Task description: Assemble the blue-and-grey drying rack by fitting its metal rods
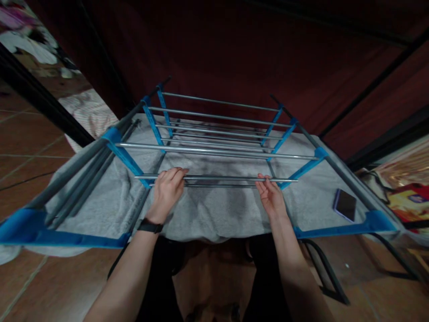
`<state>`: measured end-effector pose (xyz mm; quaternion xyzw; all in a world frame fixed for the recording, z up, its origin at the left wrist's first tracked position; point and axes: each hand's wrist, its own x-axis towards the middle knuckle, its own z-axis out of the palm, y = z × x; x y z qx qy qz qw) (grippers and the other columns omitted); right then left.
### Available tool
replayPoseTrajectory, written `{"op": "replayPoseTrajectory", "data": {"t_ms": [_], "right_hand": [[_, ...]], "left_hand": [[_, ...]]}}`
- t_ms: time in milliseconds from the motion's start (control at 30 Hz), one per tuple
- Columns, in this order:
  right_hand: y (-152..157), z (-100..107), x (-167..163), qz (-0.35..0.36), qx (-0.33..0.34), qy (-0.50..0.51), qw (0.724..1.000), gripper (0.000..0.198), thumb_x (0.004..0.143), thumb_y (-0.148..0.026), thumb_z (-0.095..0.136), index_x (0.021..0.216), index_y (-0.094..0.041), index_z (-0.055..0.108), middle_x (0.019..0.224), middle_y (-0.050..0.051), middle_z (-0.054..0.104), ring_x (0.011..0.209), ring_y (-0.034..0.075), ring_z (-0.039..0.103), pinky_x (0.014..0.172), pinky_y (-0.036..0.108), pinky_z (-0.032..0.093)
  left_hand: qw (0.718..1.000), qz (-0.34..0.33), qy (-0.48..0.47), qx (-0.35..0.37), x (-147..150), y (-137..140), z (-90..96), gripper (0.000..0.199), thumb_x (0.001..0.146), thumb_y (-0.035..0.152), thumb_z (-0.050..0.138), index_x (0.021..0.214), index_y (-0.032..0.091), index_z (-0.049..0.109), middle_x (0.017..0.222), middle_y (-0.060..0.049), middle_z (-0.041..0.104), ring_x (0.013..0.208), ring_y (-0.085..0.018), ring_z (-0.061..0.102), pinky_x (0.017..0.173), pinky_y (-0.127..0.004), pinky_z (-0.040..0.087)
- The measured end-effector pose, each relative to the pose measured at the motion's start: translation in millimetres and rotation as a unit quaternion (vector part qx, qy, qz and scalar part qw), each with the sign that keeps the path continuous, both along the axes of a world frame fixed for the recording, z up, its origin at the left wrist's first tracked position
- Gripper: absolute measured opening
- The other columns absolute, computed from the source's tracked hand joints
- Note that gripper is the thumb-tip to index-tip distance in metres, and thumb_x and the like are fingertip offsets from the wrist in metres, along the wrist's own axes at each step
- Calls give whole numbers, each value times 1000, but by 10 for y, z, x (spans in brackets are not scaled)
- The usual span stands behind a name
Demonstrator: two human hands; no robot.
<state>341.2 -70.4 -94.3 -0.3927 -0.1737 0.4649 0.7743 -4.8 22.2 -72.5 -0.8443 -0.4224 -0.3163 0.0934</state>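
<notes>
A folding drying rack [214,150] with grey metal rods and blue plastic joints stands in front of me over a grey towel [214,214]. My left hand [166,193], with a black band at the wrist, curls over the nearest rod [221,178] at its left part. My right hand [272,197] pinches the same rod near its right end, by a blue joint. The rod lies level between the two blue side pieces.
A dark phone [345,205] lies on the towel at the right. Dark red fabric hangs behind the rack. Tiled floor lies below and to the left, with a pale cloth [89,114] at the left and colourful items [407,197] at the right.
</notes>
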Motion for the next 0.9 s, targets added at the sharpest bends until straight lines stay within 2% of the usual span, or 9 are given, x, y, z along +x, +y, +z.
{"op": "replayPoseTrajectory", "data": {"t_ms": [233, 367, 600, 733, 900], "right_hand": [[15, -55, -97, -16, -4, 19, 1000, 16, 75, -24, 82, 81, -20, 67, 91, 1, 77, 87, 13, 74, 86, 27, 60], [0, -63, -82, -8, 1, 45, 999, 14, 76, -24, 80, 78, -21, 67, 88, 0, 77, 86, 12, 73, 83, 26, 60], [-16, 6, -17, -12, 10, 57, 998, 8, 79, -23, 74, 84, -22, 67, 91, 1, 77, 90, 13, 73, 90, 29, 58], [-21, 18, 23, -22, 12, 51, 998, 15, 77, -19, 74, 89, -23, 66, 93, 1, 77, 90, 13, 72, 92, 31, 57], [-42, 7, 44, -69, 18, 30, 997, 18, 77, -19, 75, 91, -22, 64, 94, 1, 77, 87, 13, 72, 90, 31, 58]], "left_hand": [[999, 17, -17, 46, -18, 34, -67, 25, 92, 17, 49, 114, 22, 62, 105, -7, 70, 101, -24, 62, 93, -41, 39], [997, 6, -8, 70, 8, 10, -103, 27, 92, 15, 49, 116, 21, 61, 108, -8, 70, 99, -24, 62, 94, -40, 38], [996, -33, 15, 83, 29, 24, -48, 20, 93, 20, 52, 110, 21, 61, 99, -7, 70, 93, -22, 62, 84, -36, 40], [996, -18, 6, 86, 3, 86, -40, 17, 93, 20, 52, 106, 22, 62, 101, -7, 71, 94, -23, 62, 89, -39, 39], [997, 22, -34, 67, -37, 137, -81, 22, 92, 19, 51, 109, 24, 63, 109, -8, 70, 102, -25, 62, 98, -44, 35]]}}
